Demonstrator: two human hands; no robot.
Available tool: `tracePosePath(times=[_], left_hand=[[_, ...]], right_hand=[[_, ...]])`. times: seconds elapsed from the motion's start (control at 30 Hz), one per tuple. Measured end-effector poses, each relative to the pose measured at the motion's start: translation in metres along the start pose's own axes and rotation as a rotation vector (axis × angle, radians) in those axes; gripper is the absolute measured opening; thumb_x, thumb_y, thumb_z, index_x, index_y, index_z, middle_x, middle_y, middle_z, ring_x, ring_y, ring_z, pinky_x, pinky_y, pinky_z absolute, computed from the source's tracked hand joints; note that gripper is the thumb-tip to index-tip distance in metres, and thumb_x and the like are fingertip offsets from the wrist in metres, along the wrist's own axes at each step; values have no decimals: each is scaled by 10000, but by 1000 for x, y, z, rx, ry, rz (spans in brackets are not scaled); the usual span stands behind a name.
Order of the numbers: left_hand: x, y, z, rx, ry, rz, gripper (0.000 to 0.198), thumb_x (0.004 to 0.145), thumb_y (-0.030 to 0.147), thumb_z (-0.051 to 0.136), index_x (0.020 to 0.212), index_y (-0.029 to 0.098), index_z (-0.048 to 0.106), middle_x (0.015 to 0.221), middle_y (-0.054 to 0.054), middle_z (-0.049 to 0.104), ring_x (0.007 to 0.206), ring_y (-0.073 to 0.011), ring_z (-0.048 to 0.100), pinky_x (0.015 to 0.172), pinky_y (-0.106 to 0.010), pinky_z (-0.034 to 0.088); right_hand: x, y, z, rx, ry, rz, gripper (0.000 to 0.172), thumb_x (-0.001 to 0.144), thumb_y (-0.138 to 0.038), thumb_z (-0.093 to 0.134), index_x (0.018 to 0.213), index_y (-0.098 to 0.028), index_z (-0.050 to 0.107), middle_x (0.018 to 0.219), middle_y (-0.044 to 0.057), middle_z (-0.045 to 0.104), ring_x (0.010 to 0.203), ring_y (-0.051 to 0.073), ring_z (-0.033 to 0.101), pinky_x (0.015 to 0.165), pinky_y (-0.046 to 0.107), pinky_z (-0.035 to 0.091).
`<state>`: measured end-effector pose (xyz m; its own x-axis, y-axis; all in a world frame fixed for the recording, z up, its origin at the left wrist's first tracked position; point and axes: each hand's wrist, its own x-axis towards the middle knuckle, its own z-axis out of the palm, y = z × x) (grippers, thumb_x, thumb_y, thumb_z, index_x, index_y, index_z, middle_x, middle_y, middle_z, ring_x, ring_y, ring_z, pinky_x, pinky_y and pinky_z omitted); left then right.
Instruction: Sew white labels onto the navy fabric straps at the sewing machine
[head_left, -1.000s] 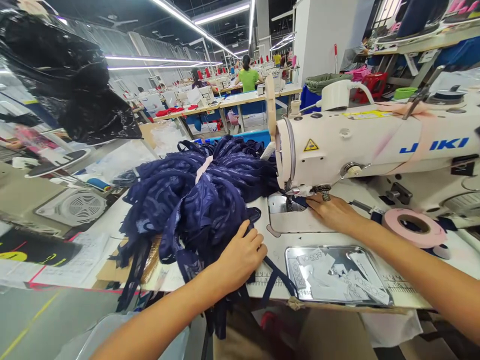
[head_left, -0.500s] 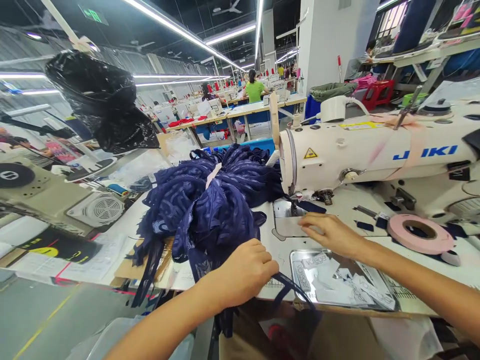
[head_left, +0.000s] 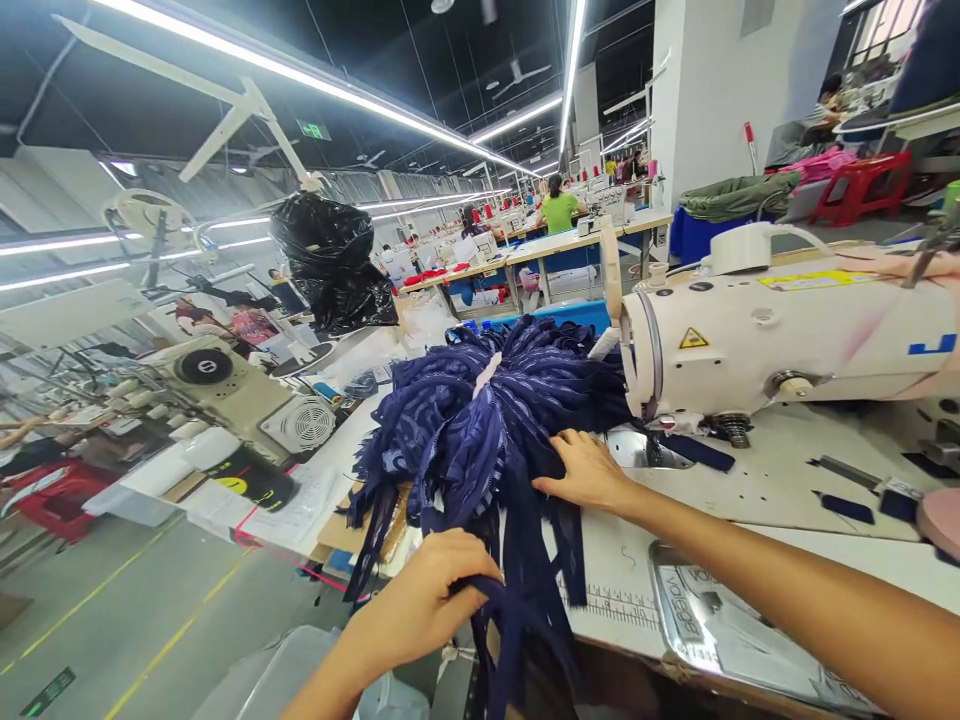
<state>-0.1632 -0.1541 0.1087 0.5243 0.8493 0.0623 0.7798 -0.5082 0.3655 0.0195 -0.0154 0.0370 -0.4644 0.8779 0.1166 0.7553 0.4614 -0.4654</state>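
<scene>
A large bundle of navy lace fabric [head_left: 450, 430], tied with a pale band [head_left: 487, 374], lies on the sewing table [head_left: 615, 560]. My left hand [head_left: 439, 590] is closed on navy fabric strips that hang past the table's front edge. My right hand [head_left: 585, 470] rests against the right side of the bundle, fingers bent and apart; its palm faces down, and no grip on the cloth can be made out. Right of the bundle stands a white sewing machine [head_left: 750, 340], its needle area just beyond my right hand.
A metal tray [head_left: 742, 640] of white labels lies at the front right. Navy scraps [head_left: 847, 507] and a pink tape roll [head_left: 941, 515] are farther right. A black plastic bag [head_left: 330, 260] hangs at the left. A person in green [head_left: 559, 208] sits in the background.
The view has turned left. My right hand has moved from the needle area to the bundle's right side. Several strips now hang down between my hands.
</scene>
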Motion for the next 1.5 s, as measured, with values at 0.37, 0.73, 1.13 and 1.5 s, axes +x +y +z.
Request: tracePosePath(times=[0.37,0.73,1.13,1.5], left_hand=[[-46,-100,1,31,66,-567,218,783,235,405,620,153,525,565,24,500,571,-117,446,558,-208,351],[-58,-46,26,90,-106,-320,168,733,217,604,891,158,604,870,-27,640,809,-169,573,737,-262,430],[77,17,22,618,85,260,291,795,52,436,1050,148,538,1079,-117,561,877,-209,532,725,-345,419],[51,2,59,363,396,398,244,724,10,321,727,148,522,603,-24,507,560,-140,427,546,-281,309]], right_hand=[[-3,38,-8,-44,-111,54,264,829,-226,355,781,-162,607,792,74,646,767,200,588,637,269,383],[-44,30,-7,448,-234,-34,224,752,-312,409,649,-173,553,612,5,577,603,166,534,560,278,395],[-126,-1,-55,209,-373,-147,173,784,-295,479,742,-177,599,666,28,614,628,163,541,580,262,401],[-27,32,-12,330,24,6,552,875,-433,338,1306,-88,333,1296,195,440,1193,263,415,971,421,334]])
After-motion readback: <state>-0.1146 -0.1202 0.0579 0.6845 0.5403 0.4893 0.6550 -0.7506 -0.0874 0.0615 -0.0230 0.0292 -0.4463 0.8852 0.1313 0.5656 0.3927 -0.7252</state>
